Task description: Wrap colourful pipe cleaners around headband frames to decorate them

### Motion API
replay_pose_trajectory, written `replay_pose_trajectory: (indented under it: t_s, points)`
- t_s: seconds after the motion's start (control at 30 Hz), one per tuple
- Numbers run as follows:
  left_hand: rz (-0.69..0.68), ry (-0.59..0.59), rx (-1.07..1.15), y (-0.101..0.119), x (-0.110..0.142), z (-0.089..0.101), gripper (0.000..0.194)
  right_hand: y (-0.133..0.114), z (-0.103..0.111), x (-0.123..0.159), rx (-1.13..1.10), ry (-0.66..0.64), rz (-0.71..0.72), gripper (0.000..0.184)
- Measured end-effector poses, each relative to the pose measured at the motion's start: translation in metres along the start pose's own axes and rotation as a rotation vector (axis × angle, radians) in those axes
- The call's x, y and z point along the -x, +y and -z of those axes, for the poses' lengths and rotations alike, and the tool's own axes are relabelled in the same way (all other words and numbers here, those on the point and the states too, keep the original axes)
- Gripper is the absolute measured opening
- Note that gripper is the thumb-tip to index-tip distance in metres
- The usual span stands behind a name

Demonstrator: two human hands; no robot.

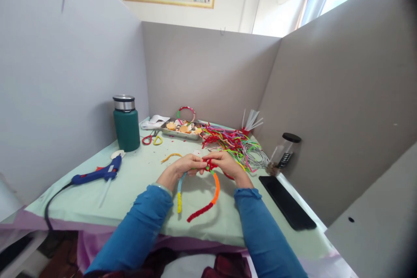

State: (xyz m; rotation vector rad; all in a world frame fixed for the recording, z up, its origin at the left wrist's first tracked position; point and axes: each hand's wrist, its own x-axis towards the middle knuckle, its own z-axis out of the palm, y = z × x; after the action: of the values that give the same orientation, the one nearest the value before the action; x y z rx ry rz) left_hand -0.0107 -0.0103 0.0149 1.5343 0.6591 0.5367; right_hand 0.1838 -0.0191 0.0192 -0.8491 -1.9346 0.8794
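Note:
My left hand (188, 165) and my right hand (224, 164) meet above the middle of the table. Between them is a headband (216, 189) wrapped in coloured fuzzy pipe cleaner. One end hangs down in orange and dark red, the other in light blue and yellow. At its top sits a red looped pipe-cleaner piece (211, 165). My left fingers are closed on the headband beside that piece. The right fingers pinch the red piece; their tips are partly hidden. A short mustard-yellow pipe cleaner (171, 156) lies beyond my left wrist.
Left stand a green thermos (126, 128) and a corded blue glue gun (94, 177). Farther back are scissors (157, 140), a metal tray (185, 136) of small pieces, and piled pipe cleaners (224, 137). Right lie a clear jar (284, 154) and flat black object (286, 203). Partitions enclose the table.

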Motion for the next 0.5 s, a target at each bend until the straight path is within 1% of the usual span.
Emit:
replay_pose_trajectory:
  t_s: [0.1, 0.27, 0.37, 0.5]
  points:
    - [-0.017, 0.009, -0.018, -0.001, 0.000, 0.001, 0.036, 0.001, 0.001, 0.000, 0.040, 0.010, 0.016, 0.019]
    - [-0.021, 0.013, -0.038, -0.002, 0.000, 0.001, 0.036, 0.007, -0.003, -0.003, 0.106, 0.081, 0.042, 0.015]
    - [-0.023, 0.050, -0.027, -0.002, -0.001, 0.000, 0.036, 0.009, -0.006, -0.004, 0.069, 0.128, 0.038, 0.015]
    - [-0.011, 0.109, -0.034, -0.002, -0.002, -0.002, 0.038, 0.009, -0.012, -0.005, -0.050, 0.184, 0.002, 0.018]
